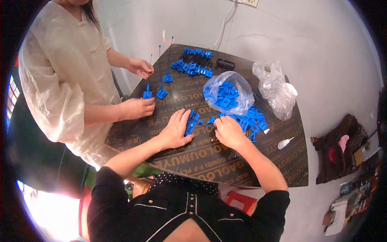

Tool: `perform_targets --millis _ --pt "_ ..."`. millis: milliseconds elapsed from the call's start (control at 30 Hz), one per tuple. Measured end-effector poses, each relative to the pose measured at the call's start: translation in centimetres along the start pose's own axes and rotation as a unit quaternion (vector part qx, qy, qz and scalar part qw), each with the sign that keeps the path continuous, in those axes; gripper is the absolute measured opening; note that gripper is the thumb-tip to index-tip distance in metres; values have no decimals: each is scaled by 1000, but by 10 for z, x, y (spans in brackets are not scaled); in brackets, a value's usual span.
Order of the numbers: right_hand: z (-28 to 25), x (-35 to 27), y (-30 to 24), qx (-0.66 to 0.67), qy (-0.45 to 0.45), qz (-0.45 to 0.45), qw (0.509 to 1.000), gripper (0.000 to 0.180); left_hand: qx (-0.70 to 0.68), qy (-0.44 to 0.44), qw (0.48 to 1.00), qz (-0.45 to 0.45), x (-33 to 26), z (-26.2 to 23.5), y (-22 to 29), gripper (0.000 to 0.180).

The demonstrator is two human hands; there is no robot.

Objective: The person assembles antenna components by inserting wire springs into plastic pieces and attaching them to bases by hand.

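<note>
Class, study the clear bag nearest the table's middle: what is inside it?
Inside the clear bag lies a heap of small blue pieces. The upper ones show; those deeper down and the bag's bottom are covered.

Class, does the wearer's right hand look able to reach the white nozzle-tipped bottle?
Probably yes: the white bottle lies uncovered on the tabletop, to the right of the right hand.

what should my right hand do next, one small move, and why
Probably ease the right hand slightly left, toward the blue pieces at the left hand: the left hand lies flat beside them, while the right is curled a little apart, near the loose blue pile. Whether it grips a piece is unclear.
</note>
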State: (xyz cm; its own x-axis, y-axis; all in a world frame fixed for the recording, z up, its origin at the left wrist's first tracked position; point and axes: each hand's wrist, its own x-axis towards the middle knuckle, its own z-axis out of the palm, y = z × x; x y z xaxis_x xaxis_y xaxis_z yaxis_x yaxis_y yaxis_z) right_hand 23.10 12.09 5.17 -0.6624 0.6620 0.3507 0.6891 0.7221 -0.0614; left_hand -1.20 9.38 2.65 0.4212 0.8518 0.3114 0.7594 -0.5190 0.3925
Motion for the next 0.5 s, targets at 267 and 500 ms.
perform_targets --millis 267,500 --pt "-1 4 -11 13 -38 46 998 19 -11 7 1000 -27 1 -2 0 87" --pt "8 11 -33 57 -24 74 995 16 -38 -1 999 -34 10 -4 -4 85"
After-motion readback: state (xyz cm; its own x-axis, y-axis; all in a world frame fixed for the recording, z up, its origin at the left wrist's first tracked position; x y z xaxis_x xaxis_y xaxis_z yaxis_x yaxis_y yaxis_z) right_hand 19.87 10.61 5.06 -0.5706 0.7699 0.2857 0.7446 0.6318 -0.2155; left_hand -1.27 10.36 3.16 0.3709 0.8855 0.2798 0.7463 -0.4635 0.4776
